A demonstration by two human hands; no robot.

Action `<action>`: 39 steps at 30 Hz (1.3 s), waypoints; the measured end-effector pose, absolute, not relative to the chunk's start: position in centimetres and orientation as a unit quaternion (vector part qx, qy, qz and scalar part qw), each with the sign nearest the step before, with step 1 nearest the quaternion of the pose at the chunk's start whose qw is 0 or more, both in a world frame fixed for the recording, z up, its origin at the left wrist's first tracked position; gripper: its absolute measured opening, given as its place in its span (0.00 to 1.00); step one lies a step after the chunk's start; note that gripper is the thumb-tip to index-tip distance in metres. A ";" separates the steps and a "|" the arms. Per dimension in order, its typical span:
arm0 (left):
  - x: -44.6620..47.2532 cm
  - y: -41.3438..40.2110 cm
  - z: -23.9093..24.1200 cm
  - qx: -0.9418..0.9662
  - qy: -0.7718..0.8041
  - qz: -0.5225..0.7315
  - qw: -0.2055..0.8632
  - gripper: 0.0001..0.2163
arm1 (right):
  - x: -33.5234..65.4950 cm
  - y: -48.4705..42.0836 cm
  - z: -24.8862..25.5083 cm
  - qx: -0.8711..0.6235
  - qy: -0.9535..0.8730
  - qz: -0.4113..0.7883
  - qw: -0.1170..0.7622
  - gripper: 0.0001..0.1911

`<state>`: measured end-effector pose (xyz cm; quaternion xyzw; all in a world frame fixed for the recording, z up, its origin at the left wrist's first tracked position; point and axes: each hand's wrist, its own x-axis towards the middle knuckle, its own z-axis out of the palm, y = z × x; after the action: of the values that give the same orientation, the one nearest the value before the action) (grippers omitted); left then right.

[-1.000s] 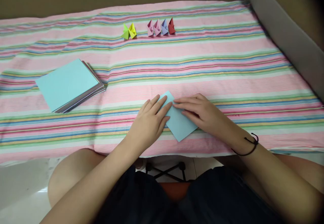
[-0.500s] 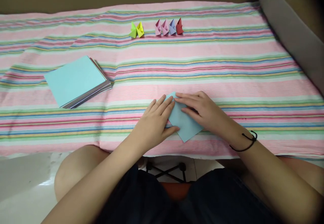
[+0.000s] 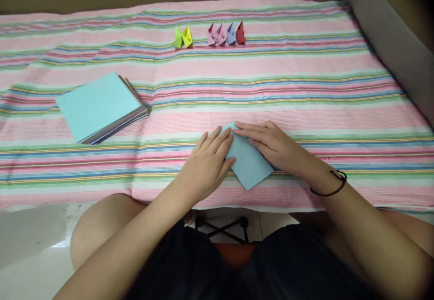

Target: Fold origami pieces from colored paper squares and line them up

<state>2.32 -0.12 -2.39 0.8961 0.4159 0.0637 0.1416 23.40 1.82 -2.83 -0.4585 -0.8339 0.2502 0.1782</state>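
A light-blue sheet of origami paper [image 3: 251, 164] lies on the striped cloth before me, folded, with one corner pointing towards me and its far tip between my fingertips. My left hand [image 3: 208, 166] rests flat on its left side, fingers stretched and slightly spread, hiding that edge. On the upper right edge lie the fingertips of my right hand [image 3: 273, 146], stretched out close together, with the thumb low along the paper's right side. Neither hand grips the sheet; both press on it from above.
A stack of coloured paper [image 3: 101, 107], light blue on top, lies to the left. At the back stand small folded paper figures: a green one [image 3: 177, 38], a yellow one [image 3: 187, 37], two pink ones [image 3: 221, 34], a blue one [image 3: 231, 34] and a red one [image 3: 240, 33].
My left thumb has drawn in a little to the left. The right thumb has moved off the paper's middle towards its right edge, showing more of the sheet.
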 end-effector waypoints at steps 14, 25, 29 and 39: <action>2.6 -0.9 -2.9 0.891 0.437 0.079 0.093 0.23 | 24.0 -1.4 -0.1 -0.640 -0.629 0.407 0.170 0.08; 1.4 0.4 -0.7 0.714 0.465 0.400 0.336 0.29 | 23.7 -1.6 2.0 -0.605 -0.680 0.310 0.276 0.04; 0.4 0.8 1.5 0.770 0.303 0.440 0.348 0.15 | 24.2 -1.7 2.5 -0.559 -0.718 0.227 0.346 0.06; 1.9 0.2 -0.1 0.910 0.260 0.131 0.296 0.13 | 25.6 -0.7 -1.1 -0.539 -0.744 0.269 0.290 0.18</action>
<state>1.95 0.16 -0.10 0.9096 0.2601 0.1313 0.2963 25.60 -0.75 -1.13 -0.5386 -0.7442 0.2686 0.2896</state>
